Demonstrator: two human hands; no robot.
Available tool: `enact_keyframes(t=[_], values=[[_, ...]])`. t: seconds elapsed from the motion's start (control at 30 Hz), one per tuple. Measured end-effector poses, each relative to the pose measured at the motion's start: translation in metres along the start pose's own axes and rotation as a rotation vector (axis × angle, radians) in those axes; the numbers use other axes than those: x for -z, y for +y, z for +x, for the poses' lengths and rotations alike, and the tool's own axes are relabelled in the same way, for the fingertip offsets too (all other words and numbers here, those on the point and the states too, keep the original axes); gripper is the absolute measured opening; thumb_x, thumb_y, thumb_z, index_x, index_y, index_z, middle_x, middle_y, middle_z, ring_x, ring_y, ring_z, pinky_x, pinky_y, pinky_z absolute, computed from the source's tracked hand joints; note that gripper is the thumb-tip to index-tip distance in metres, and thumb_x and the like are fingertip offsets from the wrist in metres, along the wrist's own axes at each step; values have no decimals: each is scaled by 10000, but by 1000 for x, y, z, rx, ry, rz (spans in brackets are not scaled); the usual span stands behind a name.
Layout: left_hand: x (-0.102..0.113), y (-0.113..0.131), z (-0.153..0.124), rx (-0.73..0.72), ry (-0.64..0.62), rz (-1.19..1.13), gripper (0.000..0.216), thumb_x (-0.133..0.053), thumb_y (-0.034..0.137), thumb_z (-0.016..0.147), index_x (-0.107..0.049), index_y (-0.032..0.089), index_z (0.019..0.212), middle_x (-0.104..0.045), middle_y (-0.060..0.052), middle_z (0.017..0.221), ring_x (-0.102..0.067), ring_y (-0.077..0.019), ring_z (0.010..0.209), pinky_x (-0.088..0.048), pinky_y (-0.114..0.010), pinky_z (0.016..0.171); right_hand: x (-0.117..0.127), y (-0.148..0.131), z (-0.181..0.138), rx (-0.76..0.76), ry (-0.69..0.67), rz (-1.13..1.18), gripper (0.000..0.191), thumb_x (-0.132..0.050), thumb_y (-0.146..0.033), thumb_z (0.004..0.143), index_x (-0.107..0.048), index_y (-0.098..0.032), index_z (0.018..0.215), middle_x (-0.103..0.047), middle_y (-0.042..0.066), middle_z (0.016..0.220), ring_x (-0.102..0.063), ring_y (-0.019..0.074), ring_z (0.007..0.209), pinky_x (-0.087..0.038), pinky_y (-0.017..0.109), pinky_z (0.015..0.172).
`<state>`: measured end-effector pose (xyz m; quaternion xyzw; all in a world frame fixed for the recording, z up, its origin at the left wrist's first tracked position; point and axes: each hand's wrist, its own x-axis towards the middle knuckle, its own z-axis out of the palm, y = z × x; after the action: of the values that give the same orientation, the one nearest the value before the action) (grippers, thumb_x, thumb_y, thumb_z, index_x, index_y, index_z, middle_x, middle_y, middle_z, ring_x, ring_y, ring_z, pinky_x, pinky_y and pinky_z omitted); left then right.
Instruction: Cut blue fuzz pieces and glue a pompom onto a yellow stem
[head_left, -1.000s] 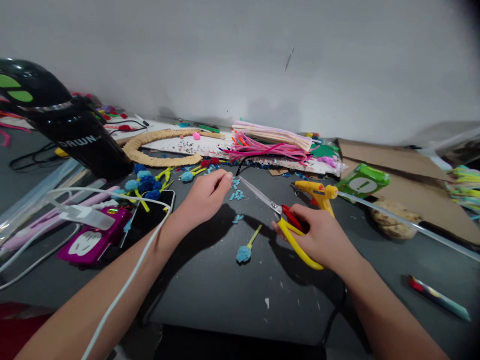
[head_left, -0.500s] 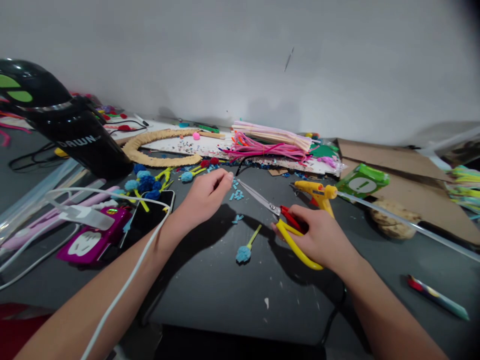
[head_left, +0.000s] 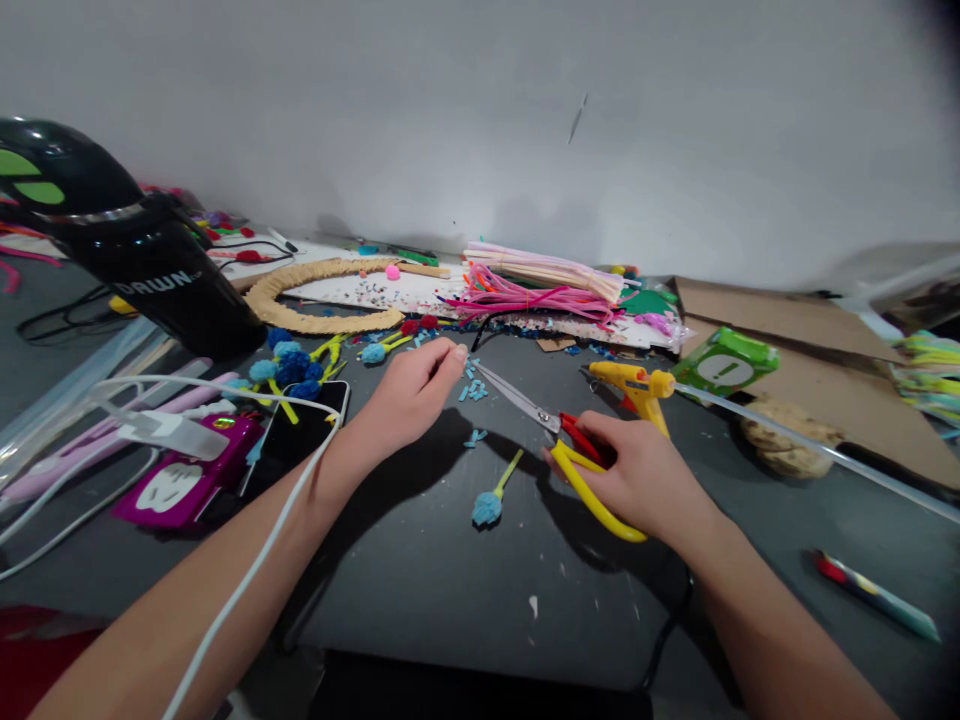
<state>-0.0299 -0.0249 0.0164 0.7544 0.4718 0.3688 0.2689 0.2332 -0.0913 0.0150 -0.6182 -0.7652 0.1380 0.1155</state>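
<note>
My right hand (head_left: 630, 470) grips a pair of scissors (head_left: 517, 400) with red and yellow handles. The blades point left and away from me, their tips close to my left fingertips. My left hand (head_left: 420, 385) is closed in a pinch; whatever is between its fingers is hidden or too small to make out. Below the blades lie small light-blue snippets (head_left: 474, 390). Nearer to me, a blue fuzzy flower (head_left: 487, 508) with a yellow-green stem rests on the dark grey table (head_left: 420, 600).
A yellow glue gun (head_left: 634, 382) stands right of the scissors, before a green box (head_left: 724, 360). Pink pipe cleaners (head_left: 532, 290) are bundled at the back. On the left are a black bottle (head_left: 165, 270), blue pompom flowers (head_left: 296, 365), a phone (head_left: 300, 430) and a purple power bank (head_left: 191, 475).
Almost nothing differs. The scissors' blades look slightly closer together, and both hands stay in the same place.
</note>
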Motion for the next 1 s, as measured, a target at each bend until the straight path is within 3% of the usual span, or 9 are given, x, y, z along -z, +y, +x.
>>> enact_keyframes(t=[1.0], values=[[0,0,1,29,-20,-42,378,-371,418,998,-398,195,694,-400,31,625,-380,-117,581,-296,-274,562,-1,3,2,4,-8,22,352,-632,-509,779,-446,-227,678,-426,-39,562,-380,132,550,-260,262,539]])
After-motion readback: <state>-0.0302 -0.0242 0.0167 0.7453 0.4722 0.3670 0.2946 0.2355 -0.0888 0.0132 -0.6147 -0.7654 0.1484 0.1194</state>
